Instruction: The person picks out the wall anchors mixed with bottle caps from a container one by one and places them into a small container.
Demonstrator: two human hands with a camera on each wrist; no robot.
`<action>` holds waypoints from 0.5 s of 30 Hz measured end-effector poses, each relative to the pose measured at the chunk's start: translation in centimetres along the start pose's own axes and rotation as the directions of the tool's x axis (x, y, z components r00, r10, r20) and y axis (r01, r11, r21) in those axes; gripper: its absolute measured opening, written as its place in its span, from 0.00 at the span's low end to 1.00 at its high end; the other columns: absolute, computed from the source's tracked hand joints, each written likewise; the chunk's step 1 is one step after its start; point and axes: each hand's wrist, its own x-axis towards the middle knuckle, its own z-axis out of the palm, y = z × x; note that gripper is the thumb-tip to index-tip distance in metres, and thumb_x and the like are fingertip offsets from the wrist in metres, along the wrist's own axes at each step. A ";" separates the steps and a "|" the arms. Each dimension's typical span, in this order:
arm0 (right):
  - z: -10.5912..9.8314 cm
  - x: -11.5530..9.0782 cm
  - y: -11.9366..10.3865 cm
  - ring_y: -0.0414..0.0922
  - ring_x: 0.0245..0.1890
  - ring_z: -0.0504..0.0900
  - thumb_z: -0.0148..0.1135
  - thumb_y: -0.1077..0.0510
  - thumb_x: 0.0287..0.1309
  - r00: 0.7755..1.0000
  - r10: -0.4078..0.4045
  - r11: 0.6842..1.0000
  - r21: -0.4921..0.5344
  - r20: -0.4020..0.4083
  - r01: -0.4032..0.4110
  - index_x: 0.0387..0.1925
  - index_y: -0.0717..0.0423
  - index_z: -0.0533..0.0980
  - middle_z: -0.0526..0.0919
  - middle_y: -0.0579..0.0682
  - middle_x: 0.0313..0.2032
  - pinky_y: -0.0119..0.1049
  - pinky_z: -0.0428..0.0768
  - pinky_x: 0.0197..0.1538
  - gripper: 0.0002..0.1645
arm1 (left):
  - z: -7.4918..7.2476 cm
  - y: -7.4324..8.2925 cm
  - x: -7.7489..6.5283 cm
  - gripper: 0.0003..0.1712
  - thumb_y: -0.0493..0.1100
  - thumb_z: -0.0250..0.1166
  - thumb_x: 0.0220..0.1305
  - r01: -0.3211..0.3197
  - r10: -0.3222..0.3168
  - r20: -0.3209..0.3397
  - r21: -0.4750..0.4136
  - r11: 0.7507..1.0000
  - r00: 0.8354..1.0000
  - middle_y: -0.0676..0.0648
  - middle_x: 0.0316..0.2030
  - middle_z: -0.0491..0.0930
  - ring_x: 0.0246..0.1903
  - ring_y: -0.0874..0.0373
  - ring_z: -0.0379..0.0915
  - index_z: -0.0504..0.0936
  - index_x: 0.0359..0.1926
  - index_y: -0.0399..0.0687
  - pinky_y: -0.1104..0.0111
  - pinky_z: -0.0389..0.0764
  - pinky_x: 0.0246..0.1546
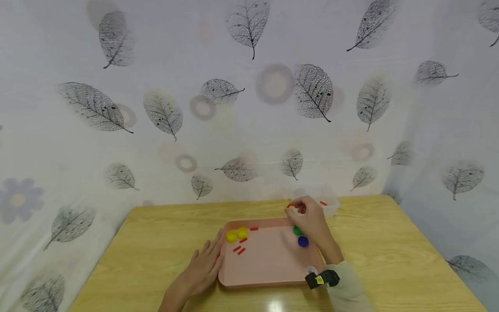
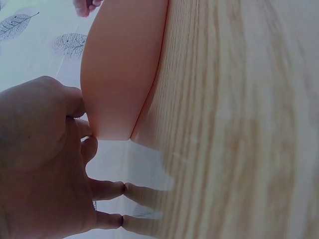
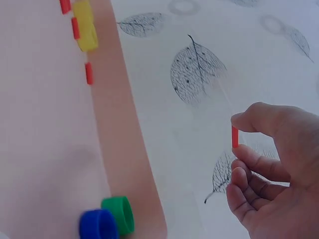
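My right hand [image 1: 312, 220] is raised over the far right edge of the pink tray [image 1: 269, 264]. Between thumb and fingertip it pinches a small red stick [image 3: 235, 136]. My left hand [image 1: 200, 265] lies with its fingers extended against the tray's left side. Inside the tray, two yellow caps [image 1: 231, 236] sit at the far left corner, with several red sticks [image 1: 241, 251] scattered near them. A green cap [image 1: 297, 230] and a blue cap [image 1: 303, 241] are at the right side; in the head view the right hand partly covers the green one.
Behind the right hand, a translucent container [image 1: 332, 209] stands on the wooden table [image 1: 148, 251], with a red stick [image 1: 323, 203] showing in it. A leaf-patterned sheet [image 1: 234, 130] hangs beyond the table. The right wrist carries a black strapped device [image 1: 322, 279].
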 end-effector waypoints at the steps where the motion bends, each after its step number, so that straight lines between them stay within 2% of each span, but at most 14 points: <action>1: -0.3 0.2 0.2 0.45 0.33 0.77 0.76 0.62 0.56 1.000 0.011 1.000 0.004 -0.004 -0.011 0.40 0.62 0.82 0.82 0.54 0.34 0.36 0.78 0.39 0.13 | 0.0 0.0 0.0 0.34 0.52 0.41 0.84 0.002 -0.002 -0.001 0.003 1.000 1.000 0.50 0.82 0.43 0.75 0.29 0.48 0.43 0.84 0.53 0.25 0.48 0.65; 8: -2.2 1.2 1.9 0.47 0.32 0.78 0.76 0.61 0.57 0.997 0.021 0.999 -0.037 -0.069 -0.023 0.40 0.63 0.82 0.82 0.56 0.33 0.34 0.77 0.37 0.12 | -0.2 0.1 0.0 0.35 0.54 0.40 0.84 0.015 -0.015 0.001 0.008 1.000 1.000 0.53 0.82 0.42 0.76 0.31 0.48 0.42 0.84 0.56 0.26 0.46 0.66; 15: -3.3 1.5 3.8 0.46 0.32 0.78 0.76 0.60 0.57 0.994 0.069 0.994 -0.075 -0.089 -0.076 0.39 0.63 0.82 0.83 0.56 0.34 0.32 0.76 0.37 0.13 | -0.1 0.2 -0.2 0.35 0.51 0.41 0.84 0.011 -0.011 0.002 0.006 1.000 1.000 0.50 0.82 0.43 0.75 0.29 0.48 0.43 0.84 0.53 0.25 0.47 0.65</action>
